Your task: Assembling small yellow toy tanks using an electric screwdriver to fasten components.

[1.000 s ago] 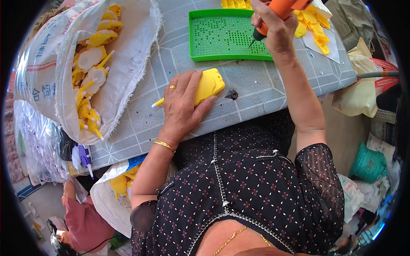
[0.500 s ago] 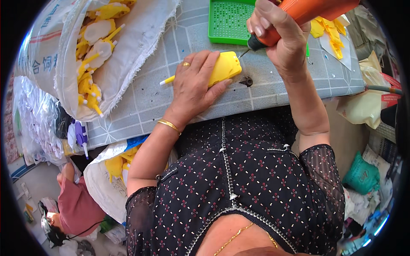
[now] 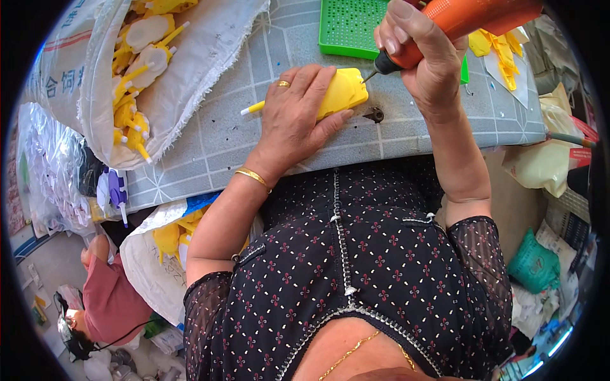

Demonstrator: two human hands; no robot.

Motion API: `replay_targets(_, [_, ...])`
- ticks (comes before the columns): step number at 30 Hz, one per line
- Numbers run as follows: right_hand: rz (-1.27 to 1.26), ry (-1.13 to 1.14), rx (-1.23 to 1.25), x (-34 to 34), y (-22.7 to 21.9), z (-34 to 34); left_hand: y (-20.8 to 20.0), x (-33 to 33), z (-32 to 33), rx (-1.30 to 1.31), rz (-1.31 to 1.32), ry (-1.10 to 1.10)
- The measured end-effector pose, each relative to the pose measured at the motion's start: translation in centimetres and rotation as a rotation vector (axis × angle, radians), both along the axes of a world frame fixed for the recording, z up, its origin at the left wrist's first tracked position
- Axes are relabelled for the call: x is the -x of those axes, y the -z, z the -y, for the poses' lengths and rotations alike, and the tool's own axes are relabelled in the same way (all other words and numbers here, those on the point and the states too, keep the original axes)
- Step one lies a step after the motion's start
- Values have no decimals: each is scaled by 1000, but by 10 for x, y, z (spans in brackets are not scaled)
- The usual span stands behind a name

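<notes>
My left hand (image 3: 295, 120) presses a yellow plastic toy piece (image 3: 346, 89) to the table, its fingers wrapped over the top. A white-tipped yellow stick (image 3: 252, 108) pokes out on the far left side of that hand. In my right hand (image 3: 433, 76) is an orange power screwdriver (image 3: 460, 19) with a black nose, held tilted. Its thin bit (image 3: 370, 77) reaches down to the right end of the yellow piece; the exact contact is too small to make out. A small dark metal bit (image 3: 375, 114) lies on the table just right of the piece.
A green perforated tray (image 3: 346, 49) is behind the screwdriver. At left, a white woven sack (image 3: 190, 82) spills similar yellow pieces (image 3: 133, 120); another sack (image 3: 143, 247) stands below the table edge. Yellow scraps (image 3: 502, 57) lie at right. A person in a pink shirt (image 3: 114, 298) is at lower left.
The whole view has shifted slightly. My hands, the yellow piece and the screwdriver keep nearly the same places relative to each other.
</notes>
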State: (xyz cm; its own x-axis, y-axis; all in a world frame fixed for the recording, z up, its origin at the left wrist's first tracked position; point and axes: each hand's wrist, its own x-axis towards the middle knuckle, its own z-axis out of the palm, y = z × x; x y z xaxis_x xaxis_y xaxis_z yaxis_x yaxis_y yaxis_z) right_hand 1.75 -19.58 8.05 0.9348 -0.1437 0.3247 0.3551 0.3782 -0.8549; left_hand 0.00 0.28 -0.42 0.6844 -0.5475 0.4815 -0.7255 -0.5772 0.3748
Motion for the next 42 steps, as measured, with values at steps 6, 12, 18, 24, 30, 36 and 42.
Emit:
replay_targets(6, [-3, -22, -7, 0, 1, -2, 1, 0, 1, -8, 12, -5])
replay_targets(12, [16, -3, 36, -1, 9, -1, 2, 0, 2, -38, 30, -6])
replay_targets(18, [697, -379, -230, -44, 54, 1, 5, -3, 7, -41, 55, 4])
replay_targets(24, [39, -54, 172, -4, 24, -5, 3, -3, 2, -38, 63, -19])
replay_targets(30, [163, -1, 288, -7, 30, 0, -1, -2, 11, -118, 41, -12])
replay_targets(36, [25, 32, 177, -2, 2, 15, -4, 8, 14, -144, 76, -54])
replay_targets(42, [88, -27, 355, -21, -7, 100, -57, 25, -31, -99, 70, -195])
